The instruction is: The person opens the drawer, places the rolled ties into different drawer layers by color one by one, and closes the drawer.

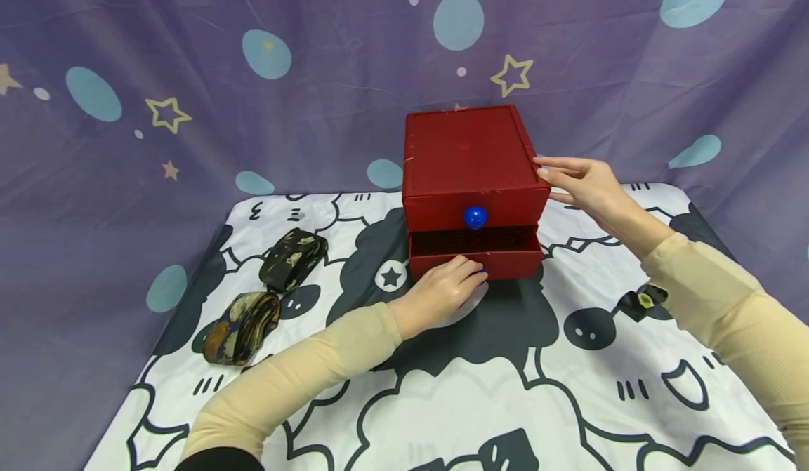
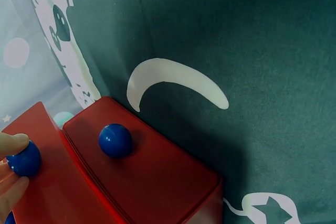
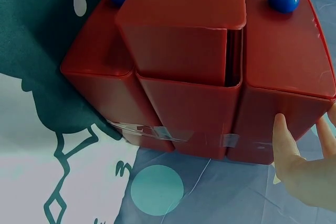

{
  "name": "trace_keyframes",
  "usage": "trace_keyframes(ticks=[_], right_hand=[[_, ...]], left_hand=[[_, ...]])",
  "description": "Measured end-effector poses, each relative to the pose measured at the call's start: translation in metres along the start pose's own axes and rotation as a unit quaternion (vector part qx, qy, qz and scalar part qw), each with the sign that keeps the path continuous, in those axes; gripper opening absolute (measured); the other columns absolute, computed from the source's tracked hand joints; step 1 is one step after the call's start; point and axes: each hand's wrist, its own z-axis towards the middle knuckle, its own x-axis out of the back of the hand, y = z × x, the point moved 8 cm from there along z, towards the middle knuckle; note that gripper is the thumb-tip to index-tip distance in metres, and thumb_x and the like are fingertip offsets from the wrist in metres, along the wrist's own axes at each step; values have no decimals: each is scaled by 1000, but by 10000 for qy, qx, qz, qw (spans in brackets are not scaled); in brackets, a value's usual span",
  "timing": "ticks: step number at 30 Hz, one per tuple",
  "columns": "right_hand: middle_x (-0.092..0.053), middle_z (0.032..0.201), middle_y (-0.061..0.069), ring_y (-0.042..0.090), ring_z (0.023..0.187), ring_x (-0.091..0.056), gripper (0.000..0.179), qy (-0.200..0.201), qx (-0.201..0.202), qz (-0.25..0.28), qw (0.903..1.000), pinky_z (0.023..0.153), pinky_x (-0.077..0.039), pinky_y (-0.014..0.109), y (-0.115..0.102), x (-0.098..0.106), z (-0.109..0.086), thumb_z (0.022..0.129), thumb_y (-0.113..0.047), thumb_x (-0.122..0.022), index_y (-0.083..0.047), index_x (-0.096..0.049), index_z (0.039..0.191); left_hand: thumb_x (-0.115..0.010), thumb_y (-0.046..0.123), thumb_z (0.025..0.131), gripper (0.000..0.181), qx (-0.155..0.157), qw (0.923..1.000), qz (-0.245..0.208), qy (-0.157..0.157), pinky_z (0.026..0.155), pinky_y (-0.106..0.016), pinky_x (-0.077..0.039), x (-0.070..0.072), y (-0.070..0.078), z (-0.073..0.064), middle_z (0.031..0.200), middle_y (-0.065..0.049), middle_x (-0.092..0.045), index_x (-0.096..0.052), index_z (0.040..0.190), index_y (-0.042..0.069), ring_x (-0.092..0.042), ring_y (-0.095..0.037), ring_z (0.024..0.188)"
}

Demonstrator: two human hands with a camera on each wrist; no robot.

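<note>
Near the far edge of the table (image 1: pixel 480 415) stands one red box (image 1: pixel 468 148). It has three drawers: the top drawer (image 1: pixel 436 213) and bottom drawer (image 2: pixel 157 166) are pushed in, and the middle drawer (image 1: pixel 515 265) is pulled out. Three blue knobs are there too, one on each: top knob (image 1: pixel 475 217), middle knob (image 2: pixel 25 161) and bottom knob (image 2: pixel 115 140). One left hand (image 1: pixel 439 294) pinches the middle knob. One right hand (image 1: pixel 590 187) has its fingers stretched out, tips on the box's right side (just touching). By the table's left edge lie two patterned bundles, a black bundle (image 1: pixel 293 257) and, just nearer the front, a brown bundle (image 1: pixel 243 327). Toward the right edge is one small dark thing (image 1: pixel 632 305) with a yellow spot (too small to name).
</note>
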Motion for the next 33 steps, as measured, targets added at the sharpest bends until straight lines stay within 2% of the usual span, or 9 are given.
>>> trace_keyframes(ticks=[7, 13, 17, 20, 24, 33], right_hand=[[-47, 125, 8, 5, 98, -53, 55, -9, -21, -45, 10000, 73, -49, 20, 0, 0, 0, 79, -31, -64, -9, -49, 127], [-47, 123, 7, 6, 99, -53, 54, -39, -14, -13, 10000, 73, -49, 20, 0, 0, -1, 80, -30, -64, -8, -49, 127], [-46, 125, 9, 5, 99, -53, 54, -19, -24, -21, 10000, 73, -49, 20, 0, 0, 0, 79, -30, -65, -9, -50, 126], [-45, 126, 10, 6, 100, -53, 54, -24, -31, -49, 10000, 76, -48, 23, 1, 0, 0, 79, -31, -65, -9, -50, 126], [-47, 124, 8, 6, 99, -53, 54, -53, -12, -85, 9999, 78, -48, 24, 0, 0, -1, 80, -30, -63, -8, -49, 127], [-45, 126, 9, 9, 103, -51, 56, -47, -30, -100, 9999, 79, -47, 26, 1, 0, 0, 79, -32, -64, -9, -49, 127]], left_hand=[[-67, 12, 76, 18, -98, 9994, 121, 312, 80, -17, -45, 3, 5, 0, 92, -7, -62, -68, 92, 4, -56, -14, 84], [-70, 9, 73, 21, -90, 9994, -81, 332, 81, -17, -45, 6, 8, -4, 93, -7, -61, -67, 93, 3, -56, -15, 85], [-67, 8, 77, 20, -176, 9995, -145, 211, 83, -18, -44, 8, 11, -5, 96, -9, -60, -66, 96, 2, -55, -16, 88], [-64, 6, 80, 21, -234, 9997, -103, -4, 85, -19, -43, 7, 13, -7, 100, -10, -59, -65, 100, 1, -54, -16, 91], [-64, 3, 79, 25, -226, 9995, -92, -211, 87, -19, -42, 7, 16, -10, 103, -10, -59, -63, 103, 2, -53, -17, 94], [-63, 3, 79, 25, -290, 9993, -100, -226, 87, -19, -42, 11, 22, -13, 104, -10, -59, -63, 104, 1, -53, -17, 94]])
